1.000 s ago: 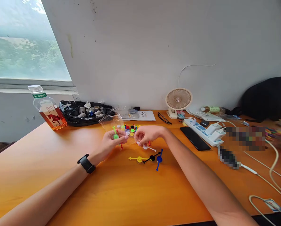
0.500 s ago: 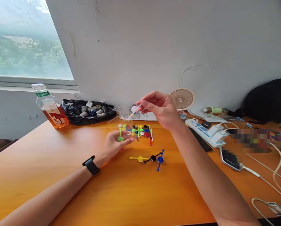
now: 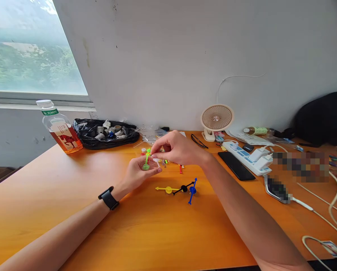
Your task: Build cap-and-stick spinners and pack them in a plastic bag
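My left hand (image 3: 140, 168) is closed on a small clear plastic bag (image 3: 152, 164), and a green spinner arrow (image 3: 146, 165) shows through it. At the bag's upper end my right hand (image 3: 170, 148) is pinched, its fingertips almost touching the left hand. A white spinner arrow (image 3: 156, 161) shows in part just under those fingertips, which hide much of it. Nearer to me on the table lie a yellow spinner arrow (image 3: 168, 190), a black one (image 3: 184, 189) and a blue one (image 3: 192, 191). Several more coloured spinners, one with a red tip (image 3: 181, 169), are mostly behind my right hand.
At the back left stand a tea bottle (image 3: 64, 131) and a black plastic bag (image 3: 81, 139) holding rolls. A small fan (image 3: 217, 118), glasses (image 3: 199, 141), a black phone (image 3: 236, 165) and a white power strip (image 3: 242, 156) with cables occupy the back and right.
My right hand has come down and left with the white spinner arrow, from above the table to the bag at my left hand. My left hand has hardly moved.
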Demonstrator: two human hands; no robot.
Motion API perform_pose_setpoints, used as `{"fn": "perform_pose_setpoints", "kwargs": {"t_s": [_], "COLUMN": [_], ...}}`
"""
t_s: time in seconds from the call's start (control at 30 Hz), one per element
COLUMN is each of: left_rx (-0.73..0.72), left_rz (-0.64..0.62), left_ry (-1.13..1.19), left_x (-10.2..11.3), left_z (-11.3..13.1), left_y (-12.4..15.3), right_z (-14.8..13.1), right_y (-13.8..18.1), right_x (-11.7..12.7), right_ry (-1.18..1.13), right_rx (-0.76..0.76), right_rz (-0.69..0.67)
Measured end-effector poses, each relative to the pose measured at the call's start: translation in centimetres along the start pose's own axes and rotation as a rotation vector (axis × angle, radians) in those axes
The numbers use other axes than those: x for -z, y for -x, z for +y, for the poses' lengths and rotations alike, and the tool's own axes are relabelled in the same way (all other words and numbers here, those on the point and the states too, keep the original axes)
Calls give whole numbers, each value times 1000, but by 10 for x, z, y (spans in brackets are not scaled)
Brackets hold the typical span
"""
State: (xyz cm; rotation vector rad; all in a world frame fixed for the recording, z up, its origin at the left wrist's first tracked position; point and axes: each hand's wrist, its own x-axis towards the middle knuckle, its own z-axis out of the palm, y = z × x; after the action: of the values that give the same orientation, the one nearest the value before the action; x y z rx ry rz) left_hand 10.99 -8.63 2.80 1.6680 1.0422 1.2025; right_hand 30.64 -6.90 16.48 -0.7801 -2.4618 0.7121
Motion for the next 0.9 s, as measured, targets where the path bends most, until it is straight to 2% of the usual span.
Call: {"fn": "perform_pose_setpoints", "kwargs": {"t_s": [0.2, 0.33, 0.5, 0.57, 0.67, 0.8, 0.9], "left_rx": [-23, 35, 49, 68, 103, 128, 126], "left_rz": [-103, -94, -97, -111, -110, -166, -198], "left_ry": [25, 60, 190, 188, 196, 236, 259], "left_x": [1, 1, 1, 1, 3, 3, 2], "left_z": [-6, -4, 4, 6, 5, -2, -8], "left_y": [0, 1, 3, 3, 1, -2, -2], "right_z": [7, 9, 12, 15, 21, 25, 25], "right_y": [0, 4, 8, 8, 6, 4, 5], "right_x": [0, 7, 15, 15, 16, 17, 18], "right_ry": [35, 194, 185, 179, 168, 175, 205], "right_rx": [-43, -94, -115, -98, -20, -1, -13], "right_rz": [-96, -117, -209, -170, -16, -97, -27]}}
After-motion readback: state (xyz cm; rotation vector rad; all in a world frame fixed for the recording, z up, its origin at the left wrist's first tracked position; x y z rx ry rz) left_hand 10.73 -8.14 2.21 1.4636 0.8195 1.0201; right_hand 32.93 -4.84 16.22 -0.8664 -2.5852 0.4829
